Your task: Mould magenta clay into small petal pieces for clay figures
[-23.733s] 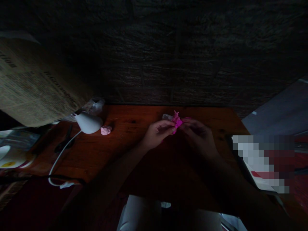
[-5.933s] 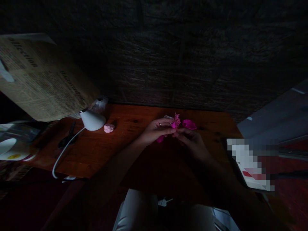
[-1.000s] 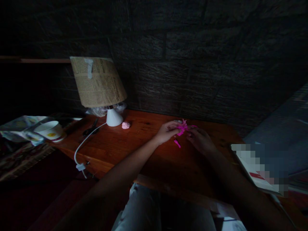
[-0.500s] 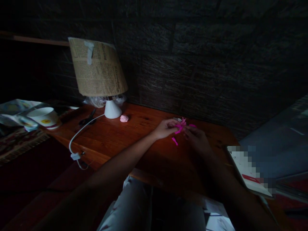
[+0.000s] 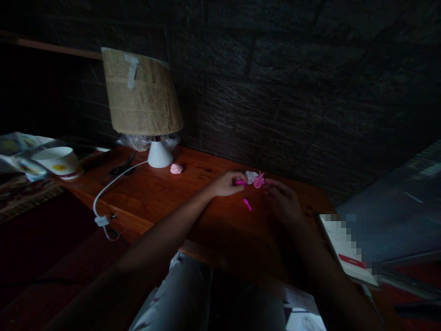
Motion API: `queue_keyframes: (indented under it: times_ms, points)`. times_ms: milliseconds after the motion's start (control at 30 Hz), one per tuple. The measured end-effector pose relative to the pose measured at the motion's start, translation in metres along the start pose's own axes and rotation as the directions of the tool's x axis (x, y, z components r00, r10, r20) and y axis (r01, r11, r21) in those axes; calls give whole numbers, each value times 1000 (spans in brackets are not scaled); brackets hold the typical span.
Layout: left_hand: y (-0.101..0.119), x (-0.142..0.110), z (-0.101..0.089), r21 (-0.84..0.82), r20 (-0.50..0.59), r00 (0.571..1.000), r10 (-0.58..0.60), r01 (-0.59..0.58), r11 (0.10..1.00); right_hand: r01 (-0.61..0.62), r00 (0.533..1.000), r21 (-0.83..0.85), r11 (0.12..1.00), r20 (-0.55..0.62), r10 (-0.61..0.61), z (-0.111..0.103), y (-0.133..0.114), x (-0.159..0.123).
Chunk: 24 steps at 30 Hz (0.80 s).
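Observation:
My left hand (image 5: 225, 184) rests on the wooden table (image 5: 161, 202) with its fingers closed on a small magenta piece of clay (image 5: 240, 182). My right hand (image 5: 284, 202) lies just right of it, fingers curled, its fingertips touching a small spiky pink clay figure (image 5: 258, 180). A pale clay lump (image 5: 251, 175) sits behind the figure. A loose magenta scrap (image 5: 247, 203) lies on the table between my hands.
A lamp with a newspaper shade (image 5: 143, 94) and white base (image 5: 159, 155) stands at the back left, its white cord (image 5: 106, 193) trailing over the edge. A pale pink lump (image 5: 176, 168), scissors (image 5: 121, 166), a paper cup (image 5: 58, 162) and a booklet (image 5: 347, 250) are around.
The hands have parted slightly and lowered toward the table. The left hand now pinches a separate magenta bit; the pink figure is by the right fingertips. The view shifted a little.

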<state>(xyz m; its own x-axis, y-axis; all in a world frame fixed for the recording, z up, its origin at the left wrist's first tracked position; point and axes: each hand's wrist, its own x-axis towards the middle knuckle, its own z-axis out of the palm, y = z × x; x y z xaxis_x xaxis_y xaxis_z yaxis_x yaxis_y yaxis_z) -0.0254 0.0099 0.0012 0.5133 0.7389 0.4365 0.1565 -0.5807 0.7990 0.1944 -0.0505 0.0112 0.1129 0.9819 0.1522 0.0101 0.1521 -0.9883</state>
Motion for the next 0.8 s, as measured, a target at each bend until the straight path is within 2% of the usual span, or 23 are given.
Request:
queue_keyframes:
  times_ms: [67,133,233,367,633,800]
  points:
    - [-7,-2,-10,196,-1,1000,-28,28,980,-49,999,56,997,19,48,2,0,-1]
    - [-13,-5,-17,301,15,997,-75,67,951,-98,995,95,991,28,96,3,-1,-1]
    - [-19,-6,-20,350,88,990,-113,75,934,-146,989,129,981,44,142,1,-3,-1]
    - [-20,-5,-18,360,136,989,-54,1,933,-171,984,120,978,59,165,0,-3,0]
    - [-23,-2,-14,373,-24,994,108,-92,923,-163,984,79,983,89,156,3,2,-1]
    - [-20,-2,-10,404,-106,984,140,-86,911,-190,976,64,980,119,181,5,0,-3]
